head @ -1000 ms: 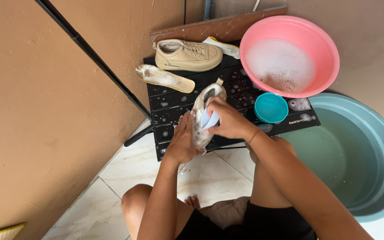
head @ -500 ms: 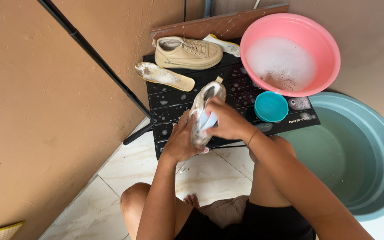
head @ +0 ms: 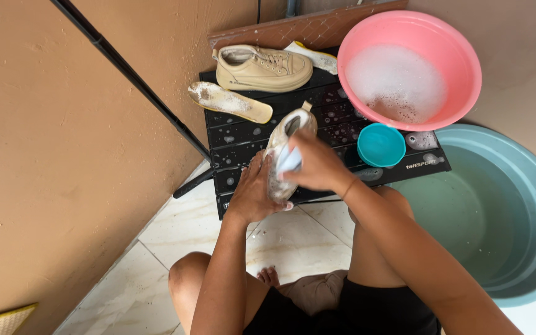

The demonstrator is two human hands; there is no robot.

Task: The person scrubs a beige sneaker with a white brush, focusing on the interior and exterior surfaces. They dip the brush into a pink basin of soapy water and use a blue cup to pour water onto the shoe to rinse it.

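Right now you are scrubbing a pale shoe (head: 283,146) over the near edge of the black tabletop (head: 342,130), and the job is looking roughly half done. Your left hand (head: 252,192) is cupping the shoe from the 9 o'clock side, its fingers wrapping tight around the sole and heel. Your right hand (head: 314,164) is pressing a light blue cloth or sponge (head: 291,160) against the upper, its fingers closing firmly on it. The shoe is standing on end, toe pointing toward 12 o'clock, and suds are covering its side, so it is not yet rinsed.

At 12 o'clock the second shoe (head: 262,67) is sitting upright on the far edge of the tabletop. It is looking clean and free of foam, though you cannot tell from here whether it is already washed or only waiting. Just beside it, toward 11 o'clock, an insole (head: 229,102) is lying flat with foam clinging to it, so it too is needing a rinse.

At 1 o'clock the pink basin (head: 466,68) is holding soapy water. A small teal cup (head: 381,144) is standing between it and your right hand. At 3 o'clock the large grey-blue tub (head: 528,192) is holding clearer water on the floor.
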